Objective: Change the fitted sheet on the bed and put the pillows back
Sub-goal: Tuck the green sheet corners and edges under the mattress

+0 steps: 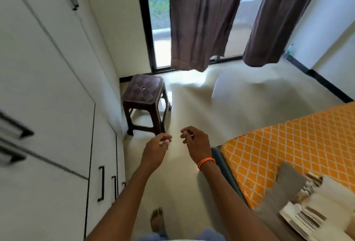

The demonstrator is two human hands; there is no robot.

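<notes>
The bed's mattress [288, 148] lies at the right, covered in orange fabric with a white diamond pattern. A grey, white and striped cloth [311, 202] lies bunched on its near corner. My left hand [158, 147] and my right hand [196, 142] are stretched out side by side over the floor, left of the bed. Both hold nothing, with fingers loosely curled and apart. An orange band sits on my right wrist. No pillows are in view.
A dark brown plastic stool [144, 96] stands on the cream floor [240, 106] ahead, beside white wardrobe doors [48, 87] along the left. Brown curtains [203, 19] hang over a window at the back. My bare foot [157, 219] shows below.
</notes>
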